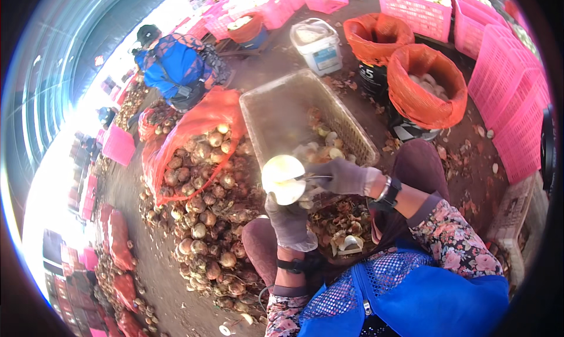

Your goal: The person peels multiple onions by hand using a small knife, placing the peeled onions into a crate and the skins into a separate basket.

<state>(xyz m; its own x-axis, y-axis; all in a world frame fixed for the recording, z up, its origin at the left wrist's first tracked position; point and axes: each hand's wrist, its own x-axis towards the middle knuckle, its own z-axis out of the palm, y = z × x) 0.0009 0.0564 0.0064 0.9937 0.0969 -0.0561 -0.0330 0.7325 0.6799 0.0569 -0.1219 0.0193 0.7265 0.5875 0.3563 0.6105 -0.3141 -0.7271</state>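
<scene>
My left hand [288, 222], in a grey glove, holds up a pale, peeled onion [280, 172] with a deep slit across it. My right hand [346, 177], gloved too, grips a thin knife [316, 177] whose blade points at the slit; glare hides how far in the tip sits. Beneath and beyond the hands lies a tilted, worn plastic crate [286, 112], with onion pieces and peelings [332, 145] in its near corner. Onion skins [341, 222] cover the ground between my knees.
Unpeeled onions [211, 249] pile at my left, spilling from a red mesh sack [198, 117]. Red-mesh-lined buckets [427, 86], a white bucket [316, 46] and stacked pink crates [506, 90] stand ahead and right. A person in blue [174, 64] sits at far left.
</scene>
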